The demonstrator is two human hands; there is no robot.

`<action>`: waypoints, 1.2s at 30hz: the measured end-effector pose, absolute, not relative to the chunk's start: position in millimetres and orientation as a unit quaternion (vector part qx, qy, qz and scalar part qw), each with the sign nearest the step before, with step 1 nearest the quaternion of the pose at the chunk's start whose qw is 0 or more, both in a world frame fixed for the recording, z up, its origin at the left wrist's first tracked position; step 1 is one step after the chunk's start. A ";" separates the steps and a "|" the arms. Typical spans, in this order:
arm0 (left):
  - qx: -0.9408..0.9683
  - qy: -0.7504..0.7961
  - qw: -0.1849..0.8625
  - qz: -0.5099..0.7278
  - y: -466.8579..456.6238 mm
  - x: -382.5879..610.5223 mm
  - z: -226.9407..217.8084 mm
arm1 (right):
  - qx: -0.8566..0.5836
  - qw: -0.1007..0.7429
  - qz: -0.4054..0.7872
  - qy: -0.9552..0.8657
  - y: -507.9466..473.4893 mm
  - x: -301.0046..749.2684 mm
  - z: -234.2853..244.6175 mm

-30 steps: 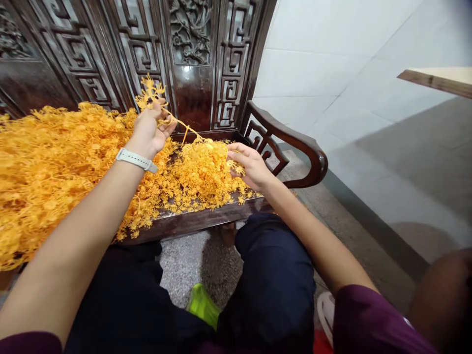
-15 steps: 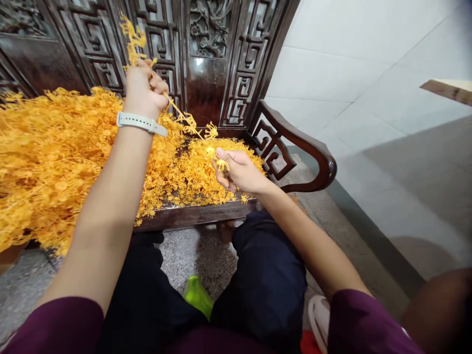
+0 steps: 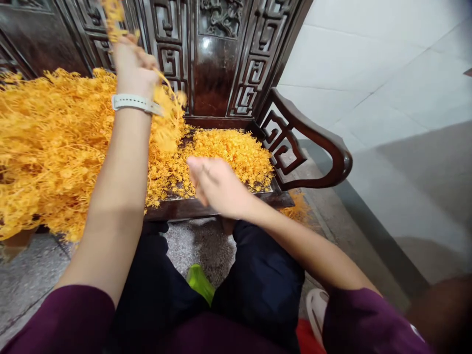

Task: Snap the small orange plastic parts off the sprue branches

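High on the left, my left hand (image 3: 133, 66) is closed around a yellow plastic flower stem (image 3: 112, 18). Part of the stem sticks up above the fist, and a thin end bends down on its right side, blurred. My right hand (image 3: 219, 186) hovers over the front of the bench seat, fingers curled and thumb pressed to them. Motion blurs it, and anything between those fingers is hidden. Behind it lies a small heap of yellow plastic flower pieces (image 3: 236, 152). A much larger pile of yellow plastic flower stems (image 3: 55, 152) spreads beneath and left of my left arm.
The dark carved wooden bench has a tall openwork back (image 3: 216, 73) and a curved armrest (image 3: 317, 120) at the right. More orange-yellow pieces (image 3: 298, 209) lie on the floor below the armrest. A white tiled wall (image 3: 368, 64) rises at the right. Something bright green (image 3: 199, 282) stands between my legs.
My right hand has moved left and slightly down, away from the stem's lower end; yellow tips no longer show at its fingers. My left hand has risen a little to the left with the stem.
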State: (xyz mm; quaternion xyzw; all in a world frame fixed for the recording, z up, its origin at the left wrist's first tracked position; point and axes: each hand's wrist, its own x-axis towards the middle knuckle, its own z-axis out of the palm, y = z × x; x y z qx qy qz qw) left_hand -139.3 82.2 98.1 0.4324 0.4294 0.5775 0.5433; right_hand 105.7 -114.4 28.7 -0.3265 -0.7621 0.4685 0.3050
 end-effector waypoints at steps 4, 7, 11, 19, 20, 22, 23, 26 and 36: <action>0.484 0.475 0.433 0.593 70.5 -167.9 108.6 | -0.270 0.210 0.469 -0.814 -137.5 113.2 20.1; 0.487 0.497 0.373 0.614 68.4 -195.4 117.9 | -0.248 0.213 0.584 -0.743 -121.8 121.4 11.5; 0.462 0.473 0.349 0.664 74.6 -210.2 129.6 | -0.246 0.279 0.733 -0.570 -82.4 131.2 8.6; 0.543 0.345 0.552 0.530 49.1 -87.3 138.8 | -0.236 0.440 0.765 -0.406 -42.9 163.8 28.5; 0.563 0.340 0.562 0.501 40.5 -67.8 136.4 | -0.239 0.462 0.758 -0.393 -39.4 167.9 29.4; 0.586 0.347 0.572 0.457 22.9 -34.3 129.5 | -0.243 0.496 0.749 -0.366 -34.9 174.9 29.5; 0.586 0.344 0.574 0.457 15.0 -21.0 125.7 | -0.244 0.508 0.745 -0.357 -33.8 177.8 28.8; 0.538 0.320 0.595 0.505 -0.2 4.1 114.8 | -0.254 0.531 0.730 -0.346 -33.9 185.4 26.0; 0.718 0.334 0.446 0.416 7.4 19.0 90.3 | -0.278 0.562 0.676 -0.388 -32.1 192.4 17.5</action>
